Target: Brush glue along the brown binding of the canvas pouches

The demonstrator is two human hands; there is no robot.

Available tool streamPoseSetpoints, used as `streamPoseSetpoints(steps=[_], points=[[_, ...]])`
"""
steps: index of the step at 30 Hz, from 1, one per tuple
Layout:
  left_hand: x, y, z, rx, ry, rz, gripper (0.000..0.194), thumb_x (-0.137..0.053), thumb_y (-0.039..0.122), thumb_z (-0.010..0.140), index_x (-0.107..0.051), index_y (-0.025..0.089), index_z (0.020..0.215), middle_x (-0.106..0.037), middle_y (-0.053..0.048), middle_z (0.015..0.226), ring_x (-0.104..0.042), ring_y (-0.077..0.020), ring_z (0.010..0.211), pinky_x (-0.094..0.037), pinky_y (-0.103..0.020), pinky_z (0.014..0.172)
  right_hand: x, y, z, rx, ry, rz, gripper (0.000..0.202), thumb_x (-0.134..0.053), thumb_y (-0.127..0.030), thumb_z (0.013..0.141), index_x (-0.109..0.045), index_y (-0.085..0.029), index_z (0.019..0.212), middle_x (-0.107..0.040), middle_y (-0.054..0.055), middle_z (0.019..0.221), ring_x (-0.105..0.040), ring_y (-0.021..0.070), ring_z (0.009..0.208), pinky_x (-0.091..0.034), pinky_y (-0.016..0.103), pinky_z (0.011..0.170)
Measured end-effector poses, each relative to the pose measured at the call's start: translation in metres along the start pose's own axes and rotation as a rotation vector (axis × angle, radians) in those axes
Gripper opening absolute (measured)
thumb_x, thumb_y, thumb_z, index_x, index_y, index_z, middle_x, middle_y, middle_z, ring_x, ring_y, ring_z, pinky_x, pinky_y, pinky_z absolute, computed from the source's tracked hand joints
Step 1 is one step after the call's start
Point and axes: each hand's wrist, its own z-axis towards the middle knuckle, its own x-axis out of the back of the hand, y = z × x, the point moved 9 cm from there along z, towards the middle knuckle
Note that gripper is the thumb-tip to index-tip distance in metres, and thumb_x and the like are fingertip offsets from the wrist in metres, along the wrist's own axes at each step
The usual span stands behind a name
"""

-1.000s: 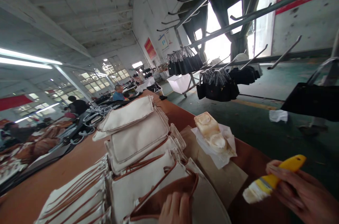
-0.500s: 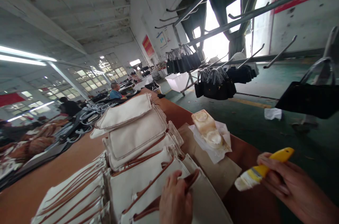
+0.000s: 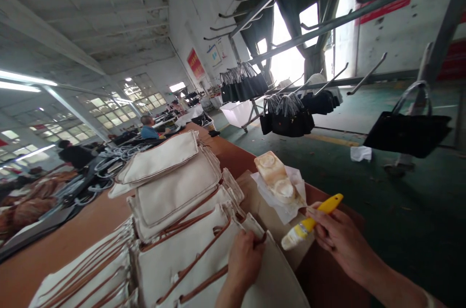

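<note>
My right hand (image 3: 335,235) grips a brush (image 3: 309,223) with a yellow handle, its whitish bristles pointing down and left over a brown sheet (image 3: 265,216). My left hand (image 3: 245,257) is closed on a brown strap (image 3: 262,238) above a white bag (image 3: 278,269) at the front of the table. Behind the brush, a glue-stained container (image 3: 271,167) lies on white paper (image 3: 300,184). More white bags (image 3: 174,191) with brown straps are stacked to the left of my left hand.
The brown tabletop (image 3: 83,223) runs away from me. Cords and brown material (image 3: 32,196) lie on the far left, near seated people. Black bags (image 3: 407,131) hang from a metal rack (image 3: 327,24) on the right, beyond the table edge.
My right hand has moved left with the brush, nearer the white bag and my left hand. My left hand has closed more tightly around the strap. The view has shifted slightly.
</note>
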Motion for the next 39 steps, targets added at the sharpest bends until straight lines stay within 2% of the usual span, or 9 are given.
streamPoseSetpoints(steps=[6,9,12,17,21,25,31,35,39], points=[[0.0,0.002,-0.016,-0.036,-0.122,-0.233,0.024,-0.05,0.03,0.083,-0.071,0.02,0.089,-0.069,-0.002,0.087,-0.063,-0.0173,0.084,-0.043,-0.025,0.073,-0.027,0.012,0.013,0.051,-0.076,-0.242,0.03,-0.065,-0.046,0.083,-0.055,-0.018,0.083,-0.038,-0.007,0.049,-0.03,0.0097,0.043,-0.023,0.022,0.04],[0.0,0.008,-0.024,-0.058,-0.17,-0.395,0.024,-0.051,0.031,0.083,-0.072,0.019,0.089,-0.066,-0.002,0.085,-0.061,-0.0175,0.084,-0.043,-0.025,0.073,-0.04,0.01,0.017,0.175,-0.133,-0.43,0.03,-0.063,-0.047,0.084,-0.058,-0.018,0.077,-0.046,-0.003,0.056,-0.04,0.0133,0.05,-0.033,0.025,0.047],[0.001,0.013,-0.03,-0.076,-0.188,-0.445,0.025,-0.051,0.032,0.083,-0.072,0.018,0.086,-0.062,-0.002,0.084,-0.059,-0.0178,0.084,-0.042,-0.025,0.075,-0.042,0.003,0.02,0.258,-0.106,-0.521,0.032,-0.064,-0.049,0.083,-0.059,-0.018,0.076,-0.05,-0.001,0.059,-0.045,0.0167,0.055,-0.036,0.027,0.052],[0.007,0.011,-0.033,-0.078,-0.152,-0.488,0.026,-0.051,0.033,0.084,-0.071,0.018,0.087,-0.059,-0.002,0.083,-0.058,-0.0182,0.084,-0.042,-0.026,0.077,-0.036,-0.003,0.016,0.233,-0.078,-0.497,0.032,-0.056,-0.051,0.089,-0.057,-0.019,0.081,-0.042,-0.003,0.054,-0.037,0.015,0.048,-0.03,0.026,0.045],[0.002,0.009,-0.035,-0.103,-0.182,-0.532,0.027,-0.052,0.036,0.084,-0.071,0.018,0.089,-0.057,-0.002,0.082,-0.057,-0.0178,0.08,-0.043,-0.027,0.074,-0.039,-0.001,0.012,0.228,-0.137,-0.53,0.032,-0.059,-0.049,0.088,-0.059,-0.018,0.081,-0.044,-0.003,0.057,-0.039,0.0149,0.05,-0.031,0.026,0.047],[-0.003,0.008,-0.04,-0.177,-0.152,-0.51,0.032,-0.054,0.044,0.082,-0.071,0.018,0.084,-0.056,-0.004,0.081,-0.055,-0.0171,0.076,-0.042,-0.026,0.072,-0.026,-0.007,0.02,0.274,-0.028,-0.542,0.031,-0.057,-0.048,0.088,-0.059,-0.018,0.082,-0.045,-0.002,0.057,-0.04,0.0157,0.052,-0.032,0.027,0.049],[-0.005,0.003,-0.048,-0.155,-0.065,-0.52,0.045,-0.06,0.062,0.076,-0.064,0.018,0.07,-0.054,-0.001,0.068,-0.045,-0.0123,0.061,-0.037,-0.023,0.058,-0.038,0.02,0.017,0.032,-0.146,-0.415,0.03,-0.062,-0.047,0.083,-0.055,-0.019,0.076,-0.04,-0.006,0.051,-0.033,0.012,0.045,-0.026,0.024,0.043],[-0.002,0.001,-0.051,-0.11,-0.04,-0.526,0.046,-0.061,0.063,0.075,-0.06,0.018,0.066,-0.05,0.001,0.064,-0.041,-0.0107,0.057,-0.033,-0.022,0.053,-0.047,0.027,0.008,-0.12,-0.251,-0.269,0.024,-0.062,-0.041,0.083,-0.052,-0.019,0.08,-0.036,-0.009,0.051,-0.024,0.0084,0.042,-0.018,0.022,0.04],[-0.003,0.008,-0.053,-0.155,-0.053,-0.444,0.044,-0.059,0.059,0.078,-0.061,0.017,0.066,-0.051,0.001,0.065,-0.043,-0.0114,0.059,-0.033,-0.022,0.055,-0.041,0.004,0.015,0.05,-0.203,-0.376,0.022,-0.062,-0.038,0.085,-0.055,-0.017,0.08,-0.038,-0.007,0.054,-0.029,0.0093,0.046,-0.022,0.023,0.042]])
